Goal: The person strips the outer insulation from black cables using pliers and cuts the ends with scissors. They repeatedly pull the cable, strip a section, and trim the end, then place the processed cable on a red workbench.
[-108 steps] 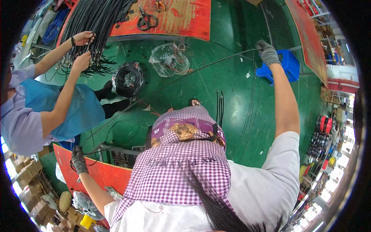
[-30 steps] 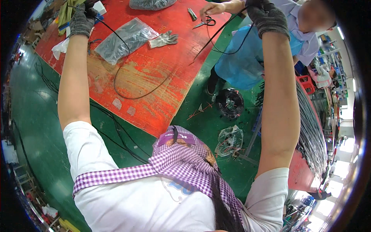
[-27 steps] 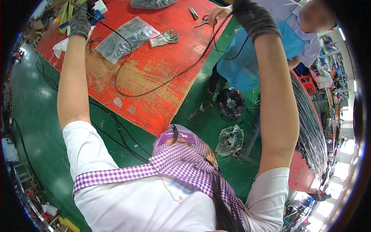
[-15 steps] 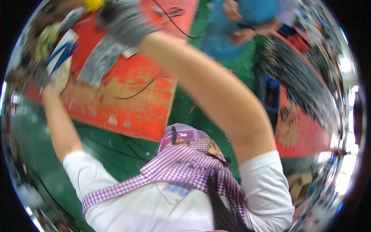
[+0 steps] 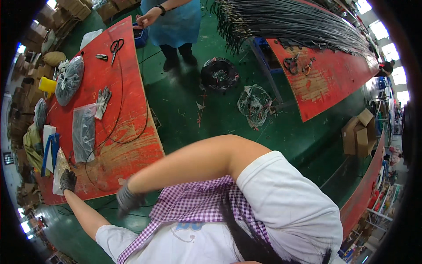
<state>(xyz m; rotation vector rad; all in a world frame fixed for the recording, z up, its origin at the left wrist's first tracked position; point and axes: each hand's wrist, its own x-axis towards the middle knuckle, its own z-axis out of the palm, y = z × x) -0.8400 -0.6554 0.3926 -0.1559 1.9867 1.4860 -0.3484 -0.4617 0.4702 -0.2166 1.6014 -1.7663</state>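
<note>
My left hand (image 5: 68,180), in a grey glove, is at the near left corner of the red table, its fingers bent against the edge of a pale plastic bag (image 5: 58,178). It appears closed on the bag. My right hand (image 5: 128,199), gloved too, hangs just off the table's near edge by my apron. Motion smears its fingers, and nothing shows in it. Beyond the bag stand a blue frame (image 5: 50,152) and a white board. A flat clear plastic bag (image 5: 83,134) lies on the table, with a pale glove (image 5: 103,103) beside it.
Black-handled scissors (image 5: 116,49), a black cable (image 5: 118,116) and a stuffed grey bag (image 5: 70,81) lie on the red table (image 5: 132,145). A co-worker in a blue apron (image 5: 173,26) stands beyond. Rightward, black cables (image 5: 285,22) cover another table; an open carton (image 5: 359,134) sits below.
My right hand has swung back from far over the table to its near edge. My left hand stays beside the pale bag. The view has shifted, showing more of the room.
</note>
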